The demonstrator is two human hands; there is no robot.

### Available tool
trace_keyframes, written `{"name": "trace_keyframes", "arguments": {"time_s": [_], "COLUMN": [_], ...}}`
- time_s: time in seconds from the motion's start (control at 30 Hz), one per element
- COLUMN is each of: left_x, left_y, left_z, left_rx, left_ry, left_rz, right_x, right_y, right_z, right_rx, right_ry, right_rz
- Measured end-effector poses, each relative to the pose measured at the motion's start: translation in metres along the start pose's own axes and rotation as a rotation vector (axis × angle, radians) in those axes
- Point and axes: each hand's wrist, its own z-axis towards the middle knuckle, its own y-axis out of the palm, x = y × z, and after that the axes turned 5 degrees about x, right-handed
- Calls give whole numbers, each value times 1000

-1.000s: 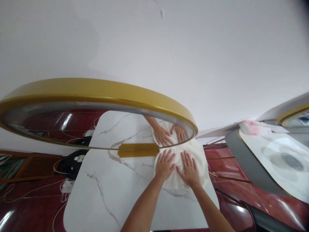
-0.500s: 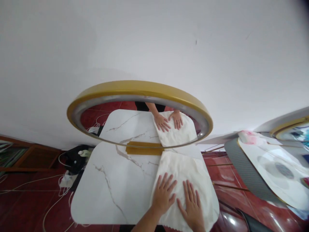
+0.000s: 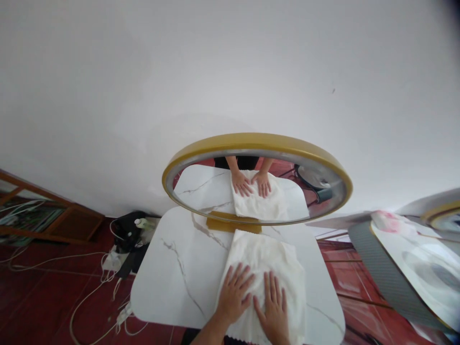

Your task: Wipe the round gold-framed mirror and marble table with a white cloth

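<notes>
A white cloth (image 3: 264, 251) lies spread over the right half of a white marble-patterned table (image 3: 172, 287), with slight wrinkles. My left hand (image 3: 235, 292) rests palm down on its left side, fingers spread. To the right, my right hand (image 3: 273, 306) lies flat on the cloth too, its fingers stretched forward and thumb out. Neither hand grips the fabric. Both hands and the cloth are reflected in the round gold-framed mirror (image 3: 257, 140) at the back of the table, which stands on a gold base (image 3: 219, 225).
A second white-topped table (image 3: 398, 239) with a pink and white cloth (image 3: 388, 221) stands at right. On the red floor at left are white cables (image 3: 86, 297), a black bag (image 3: 127, 230) and a wooden shelf (image 3: 79, 223). A white wall (image 3: 215, 62) rises behind.
My view has turned left, so the table and mirror sit further right in the picture. The cloth has shifted left on the table with both hands still flat on it.
</notes>
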Motion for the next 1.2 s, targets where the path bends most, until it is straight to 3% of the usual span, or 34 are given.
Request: {"name": "trace_keyframes", "arguments": {"time_s": [0.17, 0.37, 0.57, 0.67, 0.8, 1.0, 1.2], "left_x": [-59, -127, -174, -182, -184, -186, -180], "left_y": [-26, -69, -104, -108, -98, -74, -66], "left_z": [-35, -98, -153, -165, -164, -135, -107], "left_rx": [-4, -29, -83, -101, -65, 39, 60], "left_ry": [-59, -154, -222, -232, -292, -333, -335], "left_rz": [84, 261, 371, 382, 371, 349, 313], "right_x": [-73, -168, -235, -246, -239, -226, -211], "right_y": [16, 33, 44, 48, 50, 46, 49], "right_z": [17, 25, 17, 13, 17, 45, 53], "right_rx": [-10, -39, -51, -63, -94, -59, -22], "right_ry": [-48, -172, -289, -311, -343, -281, -250], "right_rz": [61, 144, 192, 194, 191, 148, 126]}}
